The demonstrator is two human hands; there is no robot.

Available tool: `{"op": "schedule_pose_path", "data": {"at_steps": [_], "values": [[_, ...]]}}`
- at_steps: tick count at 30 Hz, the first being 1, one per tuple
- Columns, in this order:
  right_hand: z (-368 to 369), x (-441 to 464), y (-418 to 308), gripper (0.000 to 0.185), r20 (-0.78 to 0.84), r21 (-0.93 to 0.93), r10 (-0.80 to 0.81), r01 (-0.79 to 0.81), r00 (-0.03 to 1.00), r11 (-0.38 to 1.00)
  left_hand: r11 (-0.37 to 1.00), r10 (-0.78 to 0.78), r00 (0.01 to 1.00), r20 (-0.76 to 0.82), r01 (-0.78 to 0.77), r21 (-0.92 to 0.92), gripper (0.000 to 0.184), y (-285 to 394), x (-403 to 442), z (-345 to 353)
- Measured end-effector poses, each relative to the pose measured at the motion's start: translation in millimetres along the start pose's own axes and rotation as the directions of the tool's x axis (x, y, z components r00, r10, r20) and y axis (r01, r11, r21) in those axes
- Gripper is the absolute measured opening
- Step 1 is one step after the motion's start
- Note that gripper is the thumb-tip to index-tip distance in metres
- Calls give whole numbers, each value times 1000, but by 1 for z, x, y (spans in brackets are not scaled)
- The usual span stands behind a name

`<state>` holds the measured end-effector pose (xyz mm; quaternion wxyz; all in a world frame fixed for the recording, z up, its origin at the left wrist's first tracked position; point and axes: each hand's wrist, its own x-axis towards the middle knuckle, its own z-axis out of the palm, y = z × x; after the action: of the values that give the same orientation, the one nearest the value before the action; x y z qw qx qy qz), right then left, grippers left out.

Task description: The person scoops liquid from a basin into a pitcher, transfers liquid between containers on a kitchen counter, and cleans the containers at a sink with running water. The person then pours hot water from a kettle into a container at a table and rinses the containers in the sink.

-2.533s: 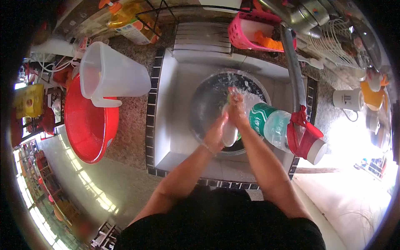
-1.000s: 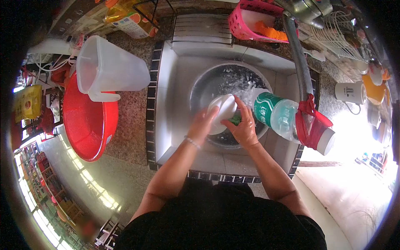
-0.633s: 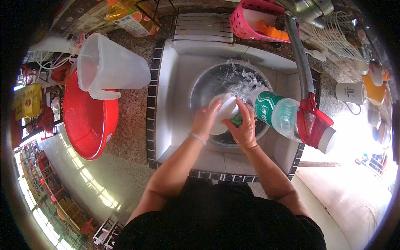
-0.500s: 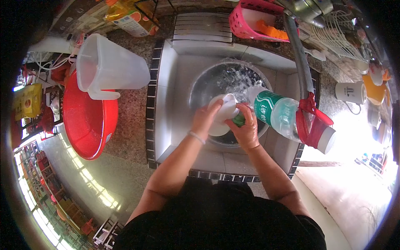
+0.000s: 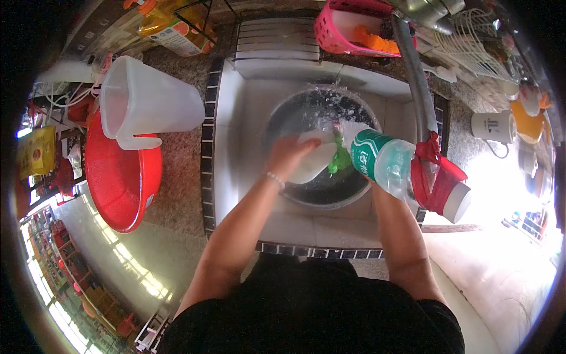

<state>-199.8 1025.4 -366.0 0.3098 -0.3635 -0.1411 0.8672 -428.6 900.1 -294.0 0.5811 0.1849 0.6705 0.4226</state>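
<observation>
My left hand (image 5: 289, 158) grips a white plastic container (image 5: 312, 168) by its rim, tilted above the metal basin (image 5: 274, 112) in the sink. A bright green, crumpled scrubber or cloth (image 5: 340, 158) is against the container's right side. Behind the cut plastic bottle with a green label (image 5: 377, 154), my right hand is mostly hidden; only the wrist and forearm show below it, and its fingers cannot be seen. Red cloth (image 5: 435, 180) ties this bottle to the tap pipe (image 5: 415, 82). Water splashes into the basin near the bottle's open end.
A tiled rim (image 5: 321, 252) borders the sink. To the left, a translucent pitcher (image 5: 168, 103) lies across a red basin (image 5: 124, 183). A pink basket (image 5: 333, 29) and a bottle of yellow liquid (image 5: 177, 29) stand behind. A white mug (image 5: 494, 127) is at the right.
My right hand has moved right, from beside the container to behind the bottle. The green scrubber or cloth now shows more fully. My left hand has tilted the container and shifted slightly.
</observation>
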Motion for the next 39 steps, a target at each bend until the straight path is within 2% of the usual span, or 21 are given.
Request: {"op": "schedule_pose_path", "data": {"at_steps": [2,5,8,11,14,17,23,26,29,33,35,37,39], "values": [[14,6,-9,28,20,-95,37,-35,999,995,999,16,1000,-19,-15,47,46,11,11,1],[27,13,-17,27,41,-286,63,-48,997,957,893,79,996,-33,-56,446,44,32,21,5],[36,18,-22,26,52,-427,82,-52,995,903,801,65,993,95,-109,589,45,37,33,0],[43,22,-21,26,62,-528,105,-57,993,847,628,195,977,80,-187,755,44,59,17,5],[50,24,-18,25,62,-588,124,-64,990,807,554,284,958,49,-205,807,42,58,13,6],[50,24,-14,25,59,-611,136,-72,989,789,556,267,964,-2,-152,817,42,61,5,8],[36,19,-6,24,13,-547,137,-108,991,830,629,334,935,-117,-129,766,46,31,-5,3],[29,15,-5,23,-15,-507,135,-124,991,853,890,318,920,-229,-206,407,48,0,6,-17],[34,10,-11,23,-26,-534,143,-135,989,835,966,149,967,-206,-98,238,52,26,-13,-27],[62,13,-18,22,-45,-704,103,-105,994,703,958,187,966,-178,-140,250,42,16,-5,-32],[105,6,-24,22,-76,-842,84,-109,994,529,958,211,964,-160,-172,227,43,22,-9,-27],[164,-11,-33,26,-76,-960,61,-89,995,265,944,204,970,-128,-161,287,47,25,-10,-22],[128,-1,-16,26,68,-882,3,59,998,468,902,207,973,-99,-151,405,47,34,-12,-17]]}}
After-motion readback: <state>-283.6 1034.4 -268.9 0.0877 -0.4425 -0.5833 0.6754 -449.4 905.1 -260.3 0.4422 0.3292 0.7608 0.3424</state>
